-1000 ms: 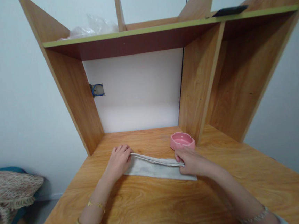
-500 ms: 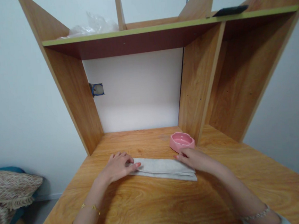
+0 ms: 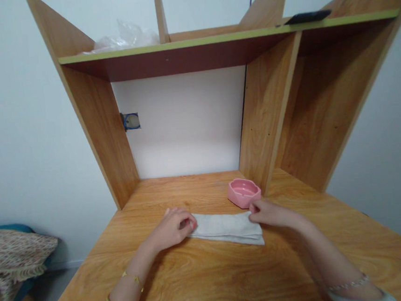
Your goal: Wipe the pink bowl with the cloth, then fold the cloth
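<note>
A pale grey cloth [image 3: 223, 226], folded into a long strip, lies flat on the wooden desk. My left hand [image 3: 175, 225] is closed on its left end, thumb and fingers pinching the edge. At the upper right corner, my right hand [image 3: 267, 211] pinches the cloth between thumb and fingers. The layers of the fold show along the near edge, slightly apart at the right. Just behind my right hand sits a pink ashtray [image 3: 243, 193], octagonal in look, with notches in its rim.
A wooden shelf unit [image 3: 270, 107] rises at the back of the desk [image 3: 212, 280]. Its upper shelf holds a clear plastic bag [image 3: 123, 37] and a dark flat object [image 3: 308, 17]. An open socket box [image 3: 131, 121] is in the wall. A patterned blanket [image 3: 16, 248] lies at the far left.
My left hand has moved right and now grips the cloth's left end. My right hand has shifted slightly right to the corner. The ashtray has stayed in place.
</note>
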Motion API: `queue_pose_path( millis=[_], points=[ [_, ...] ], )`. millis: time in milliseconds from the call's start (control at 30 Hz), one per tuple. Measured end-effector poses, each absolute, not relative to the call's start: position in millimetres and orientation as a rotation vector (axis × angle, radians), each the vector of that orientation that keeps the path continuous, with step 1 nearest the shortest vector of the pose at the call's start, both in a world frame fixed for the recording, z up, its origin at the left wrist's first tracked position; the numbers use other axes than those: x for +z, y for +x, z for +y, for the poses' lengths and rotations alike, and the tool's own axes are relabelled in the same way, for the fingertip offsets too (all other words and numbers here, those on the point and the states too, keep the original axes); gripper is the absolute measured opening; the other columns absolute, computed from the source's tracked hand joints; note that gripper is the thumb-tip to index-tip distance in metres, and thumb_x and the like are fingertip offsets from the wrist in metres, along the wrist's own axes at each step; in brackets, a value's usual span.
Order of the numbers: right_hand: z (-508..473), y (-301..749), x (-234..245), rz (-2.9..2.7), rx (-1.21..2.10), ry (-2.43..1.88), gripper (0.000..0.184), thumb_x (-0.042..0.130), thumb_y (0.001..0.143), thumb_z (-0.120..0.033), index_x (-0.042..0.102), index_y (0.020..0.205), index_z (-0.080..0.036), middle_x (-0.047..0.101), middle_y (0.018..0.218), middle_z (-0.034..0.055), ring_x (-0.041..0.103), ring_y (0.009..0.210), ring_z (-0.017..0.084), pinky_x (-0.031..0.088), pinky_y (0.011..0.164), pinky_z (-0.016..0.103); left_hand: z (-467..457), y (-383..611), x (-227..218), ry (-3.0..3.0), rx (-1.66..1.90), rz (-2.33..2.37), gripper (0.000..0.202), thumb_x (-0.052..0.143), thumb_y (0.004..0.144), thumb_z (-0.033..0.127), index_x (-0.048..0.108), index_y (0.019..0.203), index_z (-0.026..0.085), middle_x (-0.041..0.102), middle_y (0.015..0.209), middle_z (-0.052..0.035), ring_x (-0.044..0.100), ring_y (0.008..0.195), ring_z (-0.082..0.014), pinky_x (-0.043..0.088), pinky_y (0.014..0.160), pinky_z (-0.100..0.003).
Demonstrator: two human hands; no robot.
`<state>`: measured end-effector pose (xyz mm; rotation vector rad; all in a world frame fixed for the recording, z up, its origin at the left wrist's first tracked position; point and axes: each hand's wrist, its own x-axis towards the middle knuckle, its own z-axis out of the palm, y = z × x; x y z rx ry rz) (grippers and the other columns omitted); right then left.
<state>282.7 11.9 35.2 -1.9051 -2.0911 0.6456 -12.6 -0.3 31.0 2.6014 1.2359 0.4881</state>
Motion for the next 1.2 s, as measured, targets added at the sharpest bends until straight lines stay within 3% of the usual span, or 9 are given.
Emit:
queue_pose_path(
  millis=[300,500,833,1000,1200],
  points=[
    [8.1,279.1,49.4,-1.914,0.946,-1.641,0.008,0.045,0.063,-0.022,0.038,0.061,-0.019,0.047,0.051,-0.0046,0.046,0.047,0.008,0.032,0.043,0.018,-9.5,4.7,26.0,2.71,0.482,1.057,0.025,0.039,0.086,0.033,0.057,0.102,0.029,0.05,0.092,-0.0025,0.043,0.088,-0.0178,0.03,0.08,-0.031],
    [1.3,274.1,59.2,-1.747,1.169,-1.548,0.015,0.049,0.059,-0.031,0.039,0.062,-0.02,0.046,0.049,-0.006,0.049,0.046,0.009,0.037,0.043,0.019,-9.5,4.8,24.4,2.687,0.547,1.108,0.026,0.038,0.087,0.033,0.054,0.108,0.034,0.046,0.112,-0.0016,0.038,0.103,-0.0199,0.027,0.088,-0.035],
    [-3.3,286.4,68.8,-1.53,1.205,-1.448,0.02,0.053,0.057,-0.034,0.04,0.06,-0.019,0.041,0.051,-0.0075,0.04,0.046,0.006,0.028,0.042,0.017,-13.5,11.0,28.0,2.554,0.57,0.834,0.031,0.031,0.09,0.033,0.054,0.109,0.028,0.053,0.104,-0.0021,0.045,0.099,-0.015,0.032,0.088,-0.028],
    [-2.6,303.6,71.1,-1.469,1.122,-1.545,0.02,0.053,0.057,-0.036,0.042,0.06,-0.019,0.041,0.053,-0.0072,0.039,0.047,0.006,0.026,0.043,0.018,-5.2,0.9,28.1,2.642,0.652,1.145,0.026,0.036,0.087,0.033,0.058,0.1,0.027,0.055,0.101,-0.0025,0.044,0.098,-0.0182,0.03,0.087,-0.033],
    [4.0,276.5,83.7,-1.577,0.958,-1.653,0.018,0.05,0.062,-0.031,0.039,0.054,-0.019,0.036,0.043,-0.0085,0.034,0.038,0.005,0.022,0.037,0.018,10.0,-8.9,18.4,2.482,0.639,1.622,0.021,0.038,0.083,0.029,0.057,0.088,0.02,0.061,0.09,-0.0057,0.053,0.088,-0.0202,0.034,0.077,-0.032]
  ],
)
